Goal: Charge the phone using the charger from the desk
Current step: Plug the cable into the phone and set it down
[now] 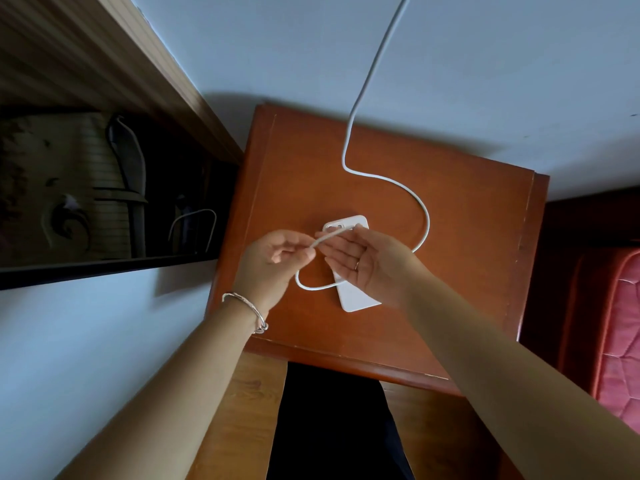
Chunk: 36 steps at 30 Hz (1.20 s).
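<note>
The left hand (273,258), a bracelet (246,306) at its wrist, pinches the white charger cable (428,223) between thumb and fingers. The right hand (367,261) pinches the same short stretch just beyond, its other fingers relaxed. The white phone (356,299) lies back-up on the bench (467,271), directly beneath both hands. Farther off, the cable snakes across the bench and up the wall (485,81).

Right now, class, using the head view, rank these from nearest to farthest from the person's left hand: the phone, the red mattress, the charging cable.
1. charging cable: pinched in the left hand itself.
2. phone: just right of that hand, lying on the wooden stand.
3. red mattress: far off at the right edge.
</note>
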Each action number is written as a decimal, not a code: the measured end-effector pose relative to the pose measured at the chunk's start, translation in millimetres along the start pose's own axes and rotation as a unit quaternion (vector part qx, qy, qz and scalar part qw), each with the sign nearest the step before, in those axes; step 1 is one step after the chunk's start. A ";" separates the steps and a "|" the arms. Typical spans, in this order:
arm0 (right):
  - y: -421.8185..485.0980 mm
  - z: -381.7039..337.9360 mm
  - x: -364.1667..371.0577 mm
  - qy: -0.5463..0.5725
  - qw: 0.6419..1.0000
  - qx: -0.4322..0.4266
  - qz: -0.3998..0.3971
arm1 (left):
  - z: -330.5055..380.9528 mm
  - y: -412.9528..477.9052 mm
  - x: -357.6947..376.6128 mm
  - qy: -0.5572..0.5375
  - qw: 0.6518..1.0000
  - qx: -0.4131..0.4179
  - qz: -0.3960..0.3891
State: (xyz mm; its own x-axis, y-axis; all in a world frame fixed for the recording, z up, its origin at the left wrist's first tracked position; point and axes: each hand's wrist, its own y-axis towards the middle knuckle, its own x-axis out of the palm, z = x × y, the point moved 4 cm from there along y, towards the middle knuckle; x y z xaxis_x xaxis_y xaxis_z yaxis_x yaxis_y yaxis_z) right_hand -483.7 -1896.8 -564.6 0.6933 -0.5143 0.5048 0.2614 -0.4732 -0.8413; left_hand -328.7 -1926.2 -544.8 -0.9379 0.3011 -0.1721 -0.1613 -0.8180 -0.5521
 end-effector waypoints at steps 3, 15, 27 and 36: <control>-1.4 -16.1 1.9 0.059 0.997 -0.045 0.004 | 2.4 -6.5 11.6 0.015 0.999 0.027 -0.034; -7.2 -39.2 -66.4 -0.199 0.925 -0.146 0.290 | -30.5 -3.2 41.7 0.052 0.995 -0.074 -0.040; -19.2 -48.8 -113.2 -0.420 0.817 -0.225 0.326 | -44.0 14.6 44.2 -0.055 0.969 -0.242 0.013; 10.9 -27.4 -80.7 -0.322 0.904 -0.158 0.231 | -46.0 25.6 54.2 -0.039 0.960 -0.272 0.054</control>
State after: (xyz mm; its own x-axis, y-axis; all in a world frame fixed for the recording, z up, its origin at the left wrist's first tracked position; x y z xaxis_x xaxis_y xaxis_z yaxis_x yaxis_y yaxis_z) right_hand -555.2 -1880.1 -609.2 0.9532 -0.2352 -0.1899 -0.2913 -0.5472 -0.7847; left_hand -369.6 -1908.2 -605.8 -0.9636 0.1739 -0.2030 0.1029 -0.4595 -0.8822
